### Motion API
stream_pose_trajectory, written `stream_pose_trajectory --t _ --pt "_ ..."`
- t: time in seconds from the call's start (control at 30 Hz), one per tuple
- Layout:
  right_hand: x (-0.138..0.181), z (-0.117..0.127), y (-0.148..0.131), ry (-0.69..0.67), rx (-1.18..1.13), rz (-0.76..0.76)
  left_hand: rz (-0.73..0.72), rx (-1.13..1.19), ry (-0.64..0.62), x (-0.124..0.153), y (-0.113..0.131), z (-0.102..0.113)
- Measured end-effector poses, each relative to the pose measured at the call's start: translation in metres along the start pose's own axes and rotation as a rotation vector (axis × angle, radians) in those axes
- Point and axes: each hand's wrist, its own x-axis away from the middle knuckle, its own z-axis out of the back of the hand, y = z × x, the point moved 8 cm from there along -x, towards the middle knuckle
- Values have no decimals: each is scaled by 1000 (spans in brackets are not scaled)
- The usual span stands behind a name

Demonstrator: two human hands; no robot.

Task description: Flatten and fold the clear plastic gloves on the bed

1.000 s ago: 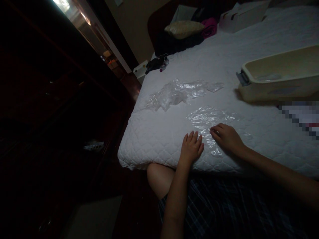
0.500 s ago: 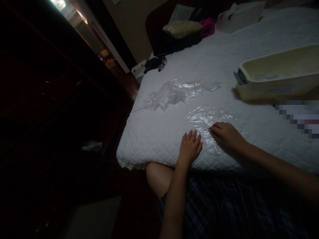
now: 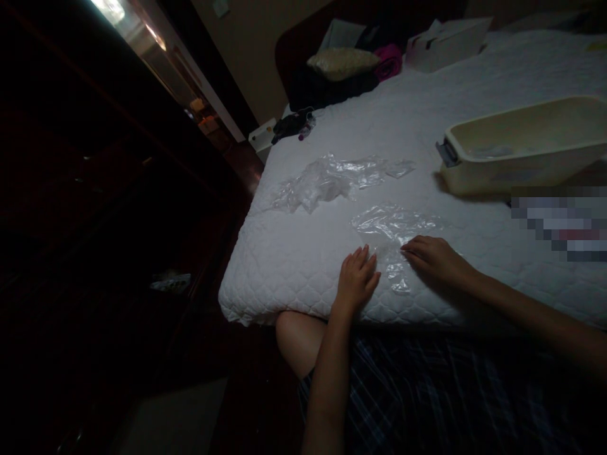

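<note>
A clear plastic bag [image 3: 391,227] lies flat on the white quilted mattress [image 3: 294,253] near its front edge. My left hand [image 3: 356,278] rests palm down on the bag's left corner, fingers together and flat. My right hand [image 3: 434,258] presses flat on the bag's right side, fingers pointing left. Neither hand grips anything. A second, crumpled heap of clear plastic bags [image 3: 327,180] lies farther back on the mattress, apart from both hands.
A cream plastic tub [image 3: 521,148] stands on the mattress at the right. A white box [image 3: 446,35], a pillow [image 3: 341,62] and dark and pink clothes sit at the far end. Left of the mattress the floor is dark. My knee [image 3: 298,338] shows below the edge.
Both hands have stayed flat on the clear bag, the right one sliding slightly. The view shifted a little; nothing was picked up or let go.
</note>
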Motion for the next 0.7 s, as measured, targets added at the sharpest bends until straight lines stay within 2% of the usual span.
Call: stream_pose_trajectory --t 0.23,0.47,0.7 --pt "13 7 -19 34 61 141 -21 6 84 0 4 8" --pt "29 0 -37 61 127 360 -132 -93 33 -1 24 -2" --pt "30 -14 -30 -19 75 312 -129 -95 -32 -1 23 -10"
